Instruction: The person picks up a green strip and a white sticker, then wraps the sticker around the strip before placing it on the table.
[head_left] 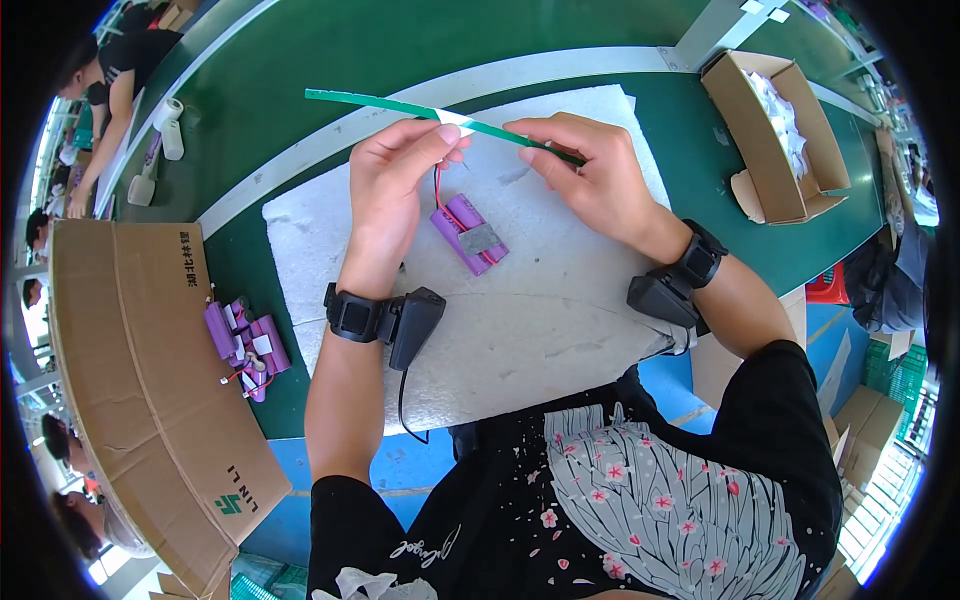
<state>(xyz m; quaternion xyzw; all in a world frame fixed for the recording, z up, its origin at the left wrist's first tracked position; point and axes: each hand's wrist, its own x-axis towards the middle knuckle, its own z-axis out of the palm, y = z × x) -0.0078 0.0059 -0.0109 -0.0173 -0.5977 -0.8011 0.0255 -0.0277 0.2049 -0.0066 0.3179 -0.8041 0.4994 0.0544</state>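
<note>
A long thin green strip [375, 100] stretches between my hands above the pale foam sheet [530, 350]. Thumb and fingers of my left hand [388, 175] pinch it near its middle, where a small white piece [455, 120] shows against the green. My right hand [600, 170] grips the strip toward its right end, thumb and forefinger closed on it. Below them on the sheet lies a purple battery pack [460, 218] with a grey patch [480, 239] on its side. Red and black wires [437, 185] rise from the pack toward my left fingers; whether those fingers touch them is unclear.
More purple battery packs [245, 345] with wires lie on the green table at left, beside a large cardboard box [150, 380]. An open carton [790, 140] of white pieces stands at far right. Beyond a metal rail [270, 170], a co-worker [115, 85] reaches in near a white tool [172, 135].
</note>
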